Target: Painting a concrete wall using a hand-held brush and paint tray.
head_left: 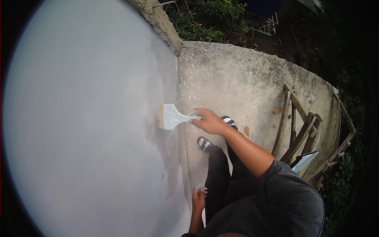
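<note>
The right hand (207, 121) grips the wide brush (173, 117) by its handle, bristles at the wall (90, 118) near its foot. Seemingly this is coating; the next stroke calls for even pressure. The left hand (198, 199) is curled; I cannot tell what it holds.

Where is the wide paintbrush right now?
In the head view, the wide paintbrush is just left of centre, gripped in the right hand, its bristles pointing left, toward the pale grey wall.

I look down through one head-worn fisheye, close beside the grey wall (87, 118), onto the concrete (221, 75) at its foot.
</note>
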